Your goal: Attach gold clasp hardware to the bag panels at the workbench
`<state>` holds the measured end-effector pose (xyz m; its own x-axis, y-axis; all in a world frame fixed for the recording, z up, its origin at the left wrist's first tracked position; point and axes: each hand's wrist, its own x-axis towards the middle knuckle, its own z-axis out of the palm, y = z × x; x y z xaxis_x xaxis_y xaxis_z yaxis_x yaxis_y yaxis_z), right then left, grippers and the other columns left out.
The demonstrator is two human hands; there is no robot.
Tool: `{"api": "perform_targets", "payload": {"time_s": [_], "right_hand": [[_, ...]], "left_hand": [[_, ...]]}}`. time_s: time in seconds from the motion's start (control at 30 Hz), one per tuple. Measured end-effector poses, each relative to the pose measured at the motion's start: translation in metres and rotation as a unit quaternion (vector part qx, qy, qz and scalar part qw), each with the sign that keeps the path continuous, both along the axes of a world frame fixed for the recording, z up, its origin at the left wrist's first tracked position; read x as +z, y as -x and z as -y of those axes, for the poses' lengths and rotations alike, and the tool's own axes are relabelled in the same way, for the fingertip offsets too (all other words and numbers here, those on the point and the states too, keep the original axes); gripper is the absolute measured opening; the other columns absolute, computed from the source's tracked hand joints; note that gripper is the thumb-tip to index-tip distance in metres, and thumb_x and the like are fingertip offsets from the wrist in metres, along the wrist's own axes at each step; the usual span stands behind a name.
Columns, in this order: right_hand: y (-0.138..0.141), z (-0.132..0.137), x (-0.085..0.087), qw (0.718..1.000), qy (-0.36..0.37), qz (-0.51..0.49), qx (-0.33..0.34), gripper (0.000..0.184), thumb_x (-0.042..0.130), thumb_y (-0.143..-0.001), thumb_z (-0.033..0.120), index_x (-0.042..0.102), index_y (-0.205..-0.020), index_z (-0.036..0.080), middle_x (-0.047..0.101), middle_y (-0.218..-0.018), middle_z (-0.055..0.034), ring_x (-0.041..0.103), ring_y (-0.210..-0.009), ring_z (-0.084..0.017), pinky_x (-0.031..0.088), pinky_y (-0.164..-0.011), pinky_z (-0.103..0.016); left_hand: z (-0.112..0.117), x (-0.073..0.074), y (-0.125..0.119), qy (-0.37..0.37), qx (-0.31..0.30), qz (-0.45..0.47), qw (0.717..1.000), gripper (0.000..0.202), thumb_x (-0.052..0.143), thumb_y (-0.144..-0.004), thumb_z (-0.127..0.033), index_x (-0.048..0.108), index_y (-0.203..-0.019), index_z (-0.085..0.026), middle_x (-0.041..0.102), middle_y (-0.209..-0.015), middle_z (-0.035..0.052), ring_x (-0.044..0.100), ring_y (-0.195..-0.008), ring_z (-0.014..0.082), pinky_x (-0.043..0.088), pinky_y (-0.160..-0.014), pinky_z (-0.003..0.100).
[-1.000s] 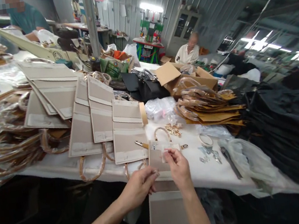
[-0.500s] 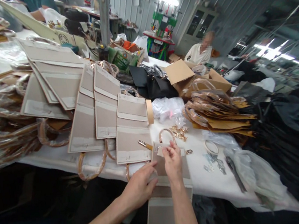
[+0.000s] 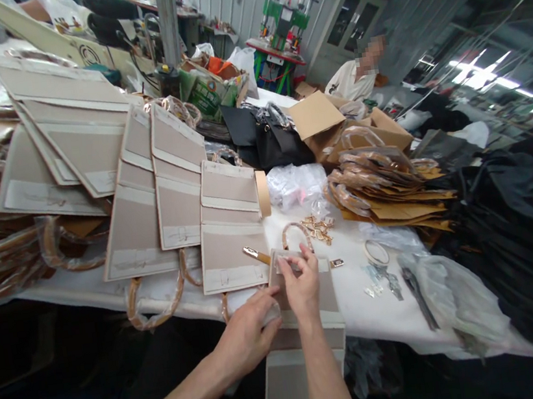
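Observation:
A beige bag panel (image 3: 325,293) with a wrapped handle (image 3: 294,230) lies at the near edge of the white-covered table (image 3: 374,309). My right hand (image 3: 301,283) rests on the panel's top, with thumb and fingers pinched on a small pale strip there. My left hand (image 3: 250,329) sits just left of it, fingers closed on the panel's left edge over a bit of clear film. A brown strap with a gold clasp (image 3: 255,254) lies just beyond my hands.
Rows of beige panels (image 3: 177,191) cover the table's left and middle. Gold fittings (image 3: 318,228), a tape ring (image 3: 376,252), small metal parts (image 3: 380,278) and a dark tool (image 3: 417,294) lie right of my hands. Tan panels (image 3: 388,193) are stacked behind. A seated person (image 3: 358,76) is at the back.
My right hand moved up to the panel's top edge and my left hand closed in beside it. The view shifted, so the table appears lower and nearer.

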<state>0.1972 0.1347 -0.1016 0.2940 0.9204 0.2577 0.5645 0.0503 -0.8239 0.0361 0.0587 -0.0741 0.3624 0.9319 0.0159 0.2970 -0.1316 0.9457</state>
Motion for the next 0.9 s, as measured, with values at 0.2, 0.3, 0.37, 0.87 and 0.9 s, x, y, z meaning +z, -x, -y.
{"api": "perform_targets", "payload": {"time_s": [0.2,0.3,0.37,0.87,0.9], "right_hand": [[-0.004,-0.005,0.002,0.995,-0.028,0.092,0.016,0.039,0.071,-0.089,0.054,0.073,-0.109,0.02,0.06,-0.14,-0.0165,0.051,-0.133,-0.035,0.037,-0.116,-0.052],[-0.01,-0.012,0.005,0.993,-0.023,0.116,0.025,0.046,0.075,-0.087,0.051,0.07,-0.122,0.02,0.066,-0.13,-0.0141,0.056,-0.125,-0.033,0.039,-0.112,-0.048],[-0.012,-0.017,0.006,0.992,-0.012,0.124,0.023,0.041,0.073,-0.089,0.05,0.073,-0.117,0.021,0.068,-0.122,-0.0122,0.057,-0.118,-0.032,0.04,-0.109,-0.046],[-0.039,-0.018,-0.006,0.995,-0.051,0.048,0.074,0.063,0.061,-0.082,0.077,0.079,-0.104,0.021,0.073,-0.118,-0.0158,0.063,-0.115,-0.035,0.044,-0.108,-0.056],[-0.047,-0.021,-0.014,0.994,-0.046,0.054,0.083,0.068,0.063,-0.076,0.083,0.079,-0.105,0.024,0.072,-0.121,-0.0163,0.062,-0.117,-0.037,0.042,-0.109,-0.059]], "left_hand": [[0.0,-0.003,0.0,-0.004,0.001,-0.004,1.0,0.02,0.059,-0.09,-0.017,0.066,-0.106,-0.025,0.058,-0.153,0.0091,0.052,-0.144,0.028,0.042,-0.122,0.041],[-0.001,-0.002,0.001,0.003,-0.001,-0.008,1.0,0.015,0.06,-0.091,-0.018,0.064,-0.104,-0.024,0.056,-0.155,0.0095,0.052,-0.144,0.0277,0.042,-0.121,0.041],[-0.001,-0.001,0.001,0.01,-0.001,-0.014,1.0,0.012,0.06,-0.093,-0.019,0.063,-0.104,-0.023,0.056,-0.156,0.0099,0.052,-0.144,0.0275,0.042,-0.121,0.041],[0.064,0.028,0.077,0.092,0.074,0.274,0.955,0.031,0.061,-0.101,-0.045,0.081,-0.106,-0.022,0.064,-0.127,0.0133,0.067,-0.113,0.025,0.056,-0.096,0.035],[0.073,0.022,0.088,0.079,0.104,0.278,0.952,0.033,0.063,-0.1,-0.047,0.082,-0.107,-0.021,0.066,-0.118,0.0135,0.066,-0.112,0.0256,0.055,-0.096,0.036]]}}
